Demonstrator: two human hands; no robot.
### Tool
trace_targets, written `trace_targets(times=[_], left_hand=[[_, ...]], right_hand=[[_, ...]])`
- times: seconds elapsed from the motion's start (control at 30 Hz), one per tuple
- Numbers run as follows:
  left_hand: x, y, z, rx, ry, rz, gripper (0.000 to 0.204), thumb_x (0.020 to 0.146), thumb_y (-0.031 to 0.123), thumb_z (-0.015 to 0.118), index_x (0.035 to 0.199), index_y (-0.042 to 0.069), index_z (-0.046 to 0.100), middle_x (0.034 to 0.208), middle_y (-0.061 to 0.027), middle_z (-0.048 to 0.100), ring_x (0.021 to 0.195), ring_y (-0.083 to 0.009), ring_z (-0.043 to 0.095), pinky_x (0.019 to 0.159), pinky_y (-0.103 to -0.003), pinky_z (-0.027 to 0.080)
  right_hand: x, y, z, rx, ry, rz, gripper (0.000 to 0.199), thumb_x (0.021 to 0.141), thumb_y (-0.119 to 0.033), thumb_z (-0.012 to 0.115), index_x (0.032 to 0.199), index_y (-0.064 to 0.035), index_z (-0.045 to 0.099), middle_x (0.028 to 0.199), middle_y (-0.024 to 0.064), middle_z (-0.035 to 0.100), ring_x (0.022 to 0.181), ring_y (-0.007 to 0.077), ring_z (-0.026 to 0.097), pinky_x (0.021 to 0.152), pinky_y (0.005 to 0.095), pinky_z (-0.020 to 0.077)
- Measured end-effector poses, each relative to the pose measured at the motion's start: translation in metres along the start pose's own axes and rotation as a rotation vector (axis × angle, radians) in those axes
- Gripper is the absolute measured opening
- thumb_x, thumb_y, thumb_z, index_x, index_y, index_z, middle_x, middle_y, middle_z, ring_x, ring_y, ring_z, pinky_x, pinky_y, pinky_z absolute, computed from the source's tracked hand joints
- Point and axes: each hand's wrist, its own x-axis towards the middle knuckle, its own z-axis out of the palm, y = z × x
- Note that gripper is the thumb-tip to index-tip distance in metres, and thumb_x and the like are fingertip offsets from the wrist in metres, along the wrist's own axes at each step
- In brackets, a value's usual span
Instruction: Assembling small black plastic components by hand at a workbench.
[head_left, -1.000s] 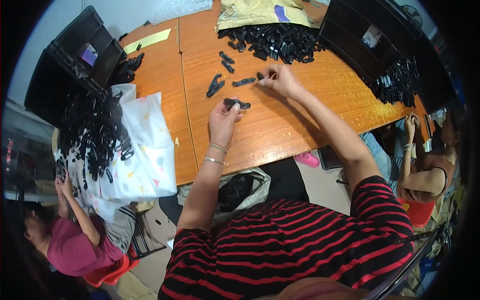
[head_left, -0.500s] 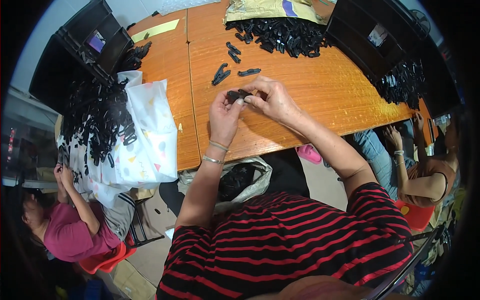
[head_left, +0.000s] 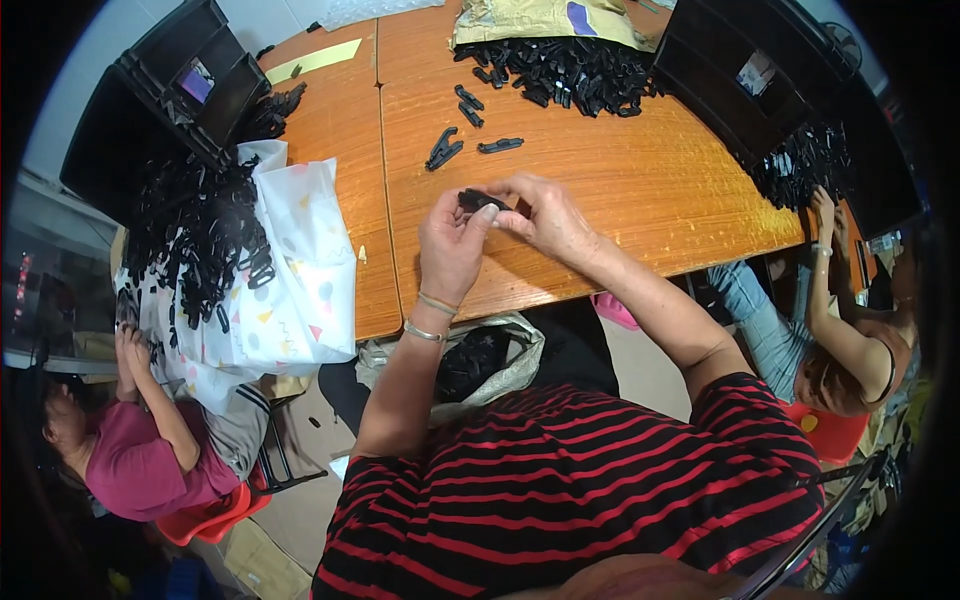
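Over the near part of the wooden table (head_left: 640, 190), my left hand (head_left: 452, 240) and my right hand (head_left: 550, 218) meet around one black plastic clip-like part (head_left: 478, 200). The thumbs press on it from the near side, and the fingers hide much of its shape. Just beyond my hands lie a forked black clip (head_left: 443, 150) and a slim black piece (head_left: 500, 145). Farther off are two more small black pieces (head_left: 468, 105). Under the table edge, an open pale sack (head_left: 528, 350) by my lap holds black parts.
A heap of black parts (head_left: 580, 75) spills from a tan bag (head_left: 550, 22) at the back. Black bins (head_left: 160, 110) stand left, another bin (head_left: 735, 75) right, with parts before them. A patterned white sheet (head_left: 310, 270) covers the left side. People sit at both sides.
My hands have come slightly nearer to me, turning the black part between the fingers. At right, the other person's hand has reached up to the parts by the bin.
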Motion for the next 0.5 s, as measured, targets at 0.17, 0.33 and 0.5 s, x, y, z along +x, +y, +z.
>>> trace_targets(times=[0.17,0.33,0.5], left_hand=[[-0.004,-0.008,-0.01,-0.007,0.01,-0.02,0.015,0.09,0.005,0.06,0.103,-0.003,0.058,0.093,-0.0064,0.064,0.087,-0.0106,0.061,0.079,-0.022,0.049],[-0.017,-0.015,-0.01,-0.166,0.074,-0.121,0.015,0.09,0.006,0.06,0.103,-0.002,0.058,0.094,-0.0054,0.063,0.085,-0.009,0.06,0.078,-0.021,0.048],[-0.05,-0.012,-0.028,0.08,0.005,-0.198,0.011,0.091,0.009,0.059,0.099,0.001,0.06,0.085,-0.0029,0.063,0.076,-0.0088,0.059,0.065,-0.023,0.047]], right_hand=[[0.0,0.006,0.013,-0.026,-0.048,-0.045,0.035,0.078,-0.02,0.074,0.102,-0.0012,0.057,0.081,0.0145,0.06,0.07,0.0265,0.061,0.06,0.0354,0.0489],[-0.008,0.003,0.025,-0.062,-0.023,-0.048,0.03,0.08,-0.019,0.072,0.097,-0.0014,0.056,0.082,0.0157,0.061,0.073,0.0318,0.061,0.062,0.0382,0.0487],[-0.026,-0.007,0.024,0.054,-0.346,-0.011,0.037,0.074,-0.027,0.078,0.092,-0.002,0.059,0.077,0.0124,0.061,0.069,0.0285,0.06,0.06,0.0363,0.0473]])
